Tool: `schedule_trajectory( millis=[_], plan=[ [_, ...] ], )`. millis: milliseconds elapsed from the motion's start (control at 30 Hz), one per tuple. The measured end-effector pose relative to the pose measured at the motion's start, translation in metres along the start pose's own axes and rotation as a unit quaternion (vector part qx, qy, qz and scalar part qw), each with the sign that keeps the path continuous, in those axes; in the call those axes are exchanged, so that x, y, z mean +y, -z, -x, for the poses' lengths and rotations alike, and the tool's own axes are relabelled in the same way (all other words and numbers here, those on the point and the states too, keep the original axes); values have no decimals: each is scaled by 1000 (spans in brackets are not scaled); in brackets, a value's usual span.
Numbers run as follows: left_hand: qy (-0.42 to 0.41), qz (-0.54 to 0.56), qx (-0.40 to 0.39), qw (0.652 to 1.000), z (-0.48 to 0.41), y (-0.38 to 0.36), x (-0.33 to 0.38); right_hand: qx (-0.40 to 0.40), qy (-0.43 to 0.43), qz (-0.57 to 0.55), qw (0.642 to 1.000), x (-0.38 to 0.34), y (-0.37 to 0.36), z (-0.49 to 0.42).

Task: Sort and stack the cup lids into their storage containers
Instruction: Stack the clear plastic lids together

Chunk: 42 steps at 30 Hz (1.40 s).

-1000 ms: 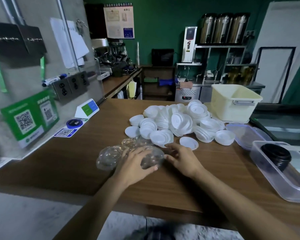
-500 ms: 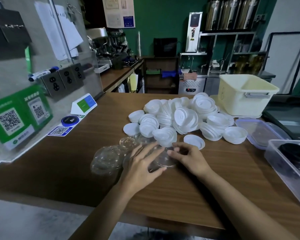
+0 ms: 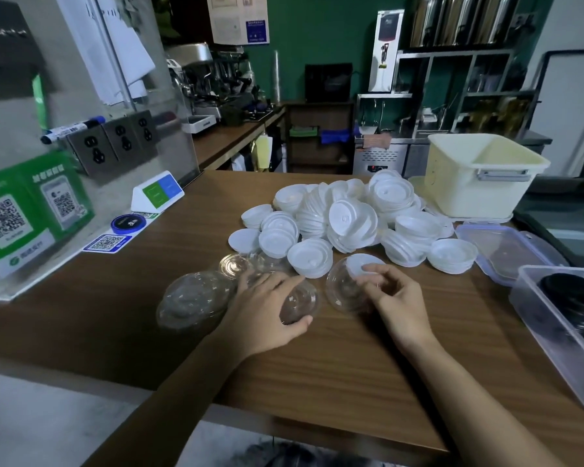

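Left hand (image 3: 267, 310): gripped a clear lid (image 3: 299, 303) on the table (image 3: 317, 382).
Right hand (image 3: 397, 298): pinched a second clear lid (image 3: 341, 291).
White lids (image 3: 348, 224): heaped just behind.

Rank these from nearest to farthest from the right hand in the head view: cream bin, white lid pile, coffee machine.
1. White lid pile, just beyond the right hand.
2. Cream bin, farther back, to the right.
3. Coffee machine, far back, to the left.

Café counter: espresso machine (image 3: 209, 79), cup lids (image 3: 351, 220).
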State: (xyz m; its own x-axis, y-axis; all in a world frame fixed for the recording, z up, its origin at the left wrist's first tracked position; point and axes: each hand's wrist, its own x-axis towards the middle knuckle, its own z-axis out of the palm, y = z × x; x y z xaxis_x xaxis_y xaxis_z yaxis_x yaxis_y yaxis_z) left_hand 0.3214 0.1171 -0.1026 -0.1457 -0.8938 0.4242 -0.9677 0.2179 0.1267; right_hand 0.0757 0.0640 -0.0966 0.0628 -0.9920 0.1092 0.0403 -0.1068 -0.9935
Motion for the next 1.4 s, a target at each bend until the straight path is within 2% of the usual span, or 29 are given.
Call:
schedule_trajectory(
  millis=[100,233,333,467,600,800,967,1100,1200,1400],
  plan=[
    [4,19,-45,999,-7,7,6,13,19,47,999,1,0,-1],
    [1,40,-91,995,-16,11,13,29,8,51,998,-1,0,-1],
    [-7,57,-64,996,-17,13,17,44,8,46,998,-1,1,-1],
    [-21,50,13,998,-16,8,26,47,13,59,997,0,0,-1],
    [-22,63,83,994,-17,1,38,7,23,51,998,2,-2,0],
    [16,78,73,994,-20,-4,45,-41,41,13,998,-1,-7,1],
    [-22,110,92,989,-22,-12,41,-98,75,35,992,3,-8,3],
    [-58,121,124,983,-20,-4,41,-80,76,45,993,7,-6,-1],
    [-43,114,170,978,-8,4,32,-66,78,32,994,11,-5,-4],
    [39,78,100,991,23,17,4,-66,75,26,995,18,-6,-8]
  ],
)
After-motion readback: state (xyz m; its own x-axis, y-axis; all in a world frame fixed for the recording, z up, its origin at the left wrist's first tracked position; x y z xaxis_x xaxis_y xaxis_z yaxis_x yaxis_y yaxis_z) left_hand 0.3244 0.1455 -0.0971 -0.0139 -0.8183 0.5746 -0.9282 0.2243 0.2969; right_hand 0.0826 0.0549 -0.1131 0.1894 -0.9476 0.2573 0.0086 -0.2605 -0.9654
